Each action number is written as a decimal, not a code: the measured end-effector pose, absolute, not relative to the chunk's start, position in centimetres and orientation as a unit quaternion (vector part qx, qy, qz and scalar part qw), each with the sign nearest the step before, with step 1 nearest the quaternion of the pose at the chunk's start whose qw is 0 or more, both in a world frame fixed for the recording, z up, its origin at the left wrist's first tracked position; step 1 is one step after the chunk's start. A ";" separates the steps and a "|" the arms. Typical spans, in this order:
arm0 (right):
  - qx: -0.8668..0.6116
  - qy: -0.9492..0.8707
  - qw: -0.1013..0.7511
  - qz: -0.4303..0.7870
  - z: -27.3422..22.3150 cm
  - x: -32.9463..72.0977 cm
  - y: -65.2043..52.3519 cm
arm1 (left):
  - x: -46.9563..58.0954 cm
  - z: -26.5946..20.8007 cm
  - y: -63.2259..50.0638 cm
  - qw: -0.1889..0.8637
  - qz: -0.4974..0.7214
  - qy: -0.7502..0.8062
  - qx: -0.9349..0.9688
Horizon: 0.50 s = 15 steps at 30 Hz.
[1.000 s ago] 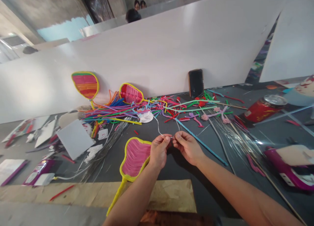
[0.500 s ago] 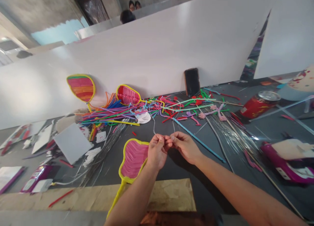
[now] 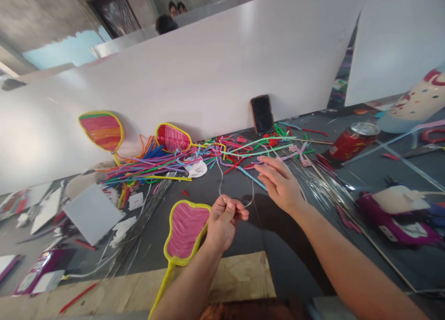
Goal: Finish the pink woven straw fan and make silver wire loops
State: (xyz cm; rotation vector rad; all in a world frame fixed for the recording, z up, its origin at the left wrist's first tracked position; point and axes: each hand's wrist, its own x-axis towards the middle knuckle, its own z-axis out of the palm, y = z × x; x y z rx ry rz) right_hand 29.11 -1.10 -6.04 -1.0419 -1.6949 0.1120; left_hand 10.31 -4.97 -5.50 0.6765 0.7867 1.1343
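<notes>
My left hand point(image 3: 224, 220) pinches a thin silvery wire point(image 3: 220, 178), whose two ends curve up and away on either side of the fingers. Up and to the right, my right hand point(image 3: 281, 183) hangs over the table with its fingers apart and nothing seen in them. Beside my left wrist lies a pink, yellow-edged paddle shape point(image 3: 186, 229) with a yellow stem, partly hidden by the forearm. A light blue pipe cleaner point(image 3: 248, 174) lies just behind the right fingers.
A heap of coloured pipe cleaners point(image 3: 149, 165) spreads along the white partition point(image 3: 208, 79). A phone point(image 3: 262, 115) leans there. To the right stand a red can point(image 3: 352, 144) and a purple glue gun point(image 3: 385, 222). Loose wires point(image 3: 134, 232) and a white square point(image 3: 93, 213) lie left.
My right hand has let go of the wire and moved up and to the right, its fingers spreading. My left hand still holds the wire. The whole view has shifted slightly.
</notes>
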 end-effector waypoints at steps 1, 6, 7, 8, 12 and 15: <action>-0.432 -0.726 0.534 0.036 -5.9 29.3 -1.1 | 10.3 -5.5 -5.0 0.720 0.511 0.353 0.310; -0.405 -0.768 0.494 0.043 -5.8 29.6 -1.1 | 10.6 -5.3 -5.3 0.719 0.514 0.347 0.315; -0.407 -0.769 0.491 0.043 -5.8 29.6 -1.1 | 10.6 -5.3 -5.4 0.718 0.514 0.347 0.315; -0.410 -0.768 0.490 0.043 -5.8 29.6 -1.1 | 10.6 -5.3 -5.4 0.718 0.513 0.348 0.316; -0.425 -0.762 0.488 0.034 -5.9 29.5 -1.1 | 10.7 -5.4 -5.4 0.717 0.512 0.353 0.314; -0.426 -0.758 0.494 0.019 -5.8 29.5 -1.2 | 10.9 -5.5 -5.5 0.718 0.513 0.350 0.314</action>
